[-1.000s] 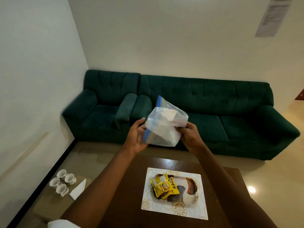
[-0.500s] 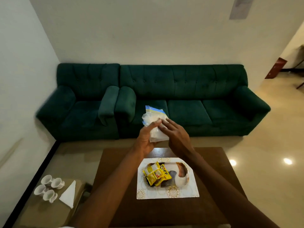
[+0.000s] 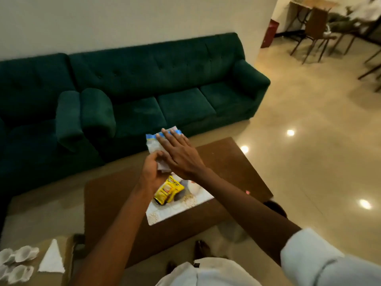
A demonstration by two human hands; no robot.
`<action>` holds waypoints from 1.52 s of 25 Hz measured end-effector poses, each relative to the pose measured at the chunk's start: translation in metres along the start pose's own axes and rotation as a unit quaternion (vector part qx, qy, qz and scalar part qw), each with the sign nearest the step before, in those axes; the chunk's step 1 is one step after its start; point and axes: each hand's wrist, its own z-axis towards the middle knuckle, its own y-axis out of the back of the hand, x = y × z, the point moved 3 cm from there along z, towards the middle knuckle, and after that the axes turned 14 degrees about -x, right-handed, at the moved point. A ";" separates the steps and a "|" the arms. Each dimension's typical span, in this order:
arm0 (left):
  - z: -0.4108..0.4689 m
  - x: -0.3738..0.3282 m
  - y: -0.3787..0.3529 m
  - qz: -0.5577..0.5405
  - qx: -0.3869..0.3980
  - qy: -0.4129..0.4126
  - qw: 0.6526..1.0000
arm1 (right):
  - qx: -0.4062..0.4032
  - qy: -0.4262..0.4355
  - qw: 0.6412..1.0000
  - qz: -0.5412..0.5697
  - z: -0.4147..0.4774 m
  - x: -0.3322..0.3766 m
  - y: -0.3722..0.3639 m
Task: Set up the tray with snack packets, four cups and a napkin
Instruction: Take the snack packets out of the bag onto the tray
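A clear zip bag with a blue strip (image 3: 153, 143) is held above the far edge of the brown table (image 3: 231, 162). My left hand (image 3: 151, 172) pinches its lower end, and my right hand (image 3: 178, 153) lies flat over it with fingers stretched out. Below them a patterned white tray (image 3: 185, 205) rests on the table with a yellow snack packet (image 3: 168, 189) in it. At the bottom left, several white cups (image 3: 17, 263) and a folded white napkin (image 3: 51, 259) lie on a low side surface.
A dark green sofa (image 3: 165, 83) runs behind the table, with a matching armchair (image 3: 31, 112) at the left. Wooden chairs and a table (image 3: 315, 25) stand at the far right. The glossy floor (image 3: 309, 162) lies to the right.
The view has swung to the right and tilted. My right hand has flattened over the bag, which looks pressed flatter than before, and both hands are lower, nearer the tray.
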 end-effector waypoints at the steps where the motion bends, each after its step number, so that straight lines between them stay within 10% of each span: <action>1: 0.002 0.012 0.000 0.008 0.002 0.016 1.000 | 0.010 -0.008 1.000 0.002 -0.013 -0.009 -0.006; 11: 0.011 0.158 -0.058 0.185 0.024 0.157 0.970 | 0.016 -0.300 0.948 0.109 -0.157 -0.136 0.008; 14: 0.015 0.201 -0.092 0.245 0.040 0.164 0.955 | -0.068 -0.564 0.780 0.262 -0.210 -0.199 0.040; 17: 0.016 0.253 -0.130 0.298 0.089 0.170 0.935 | -0.040 -0.621 0.631 0.463 -0.260 -0.263 0.071; 31: 0.076 0.526 -0.280 0.560 0.169 0.047 0.810 | -0.045 -0.639 0.711 0.292 -0.448 -0.508 0.131; 38: 0.107 0.576 -0.220 0.609 -0.014 0.099 0.787 | -0.136 -0.740 0.657 0.049 -0.492 -0.540 0.068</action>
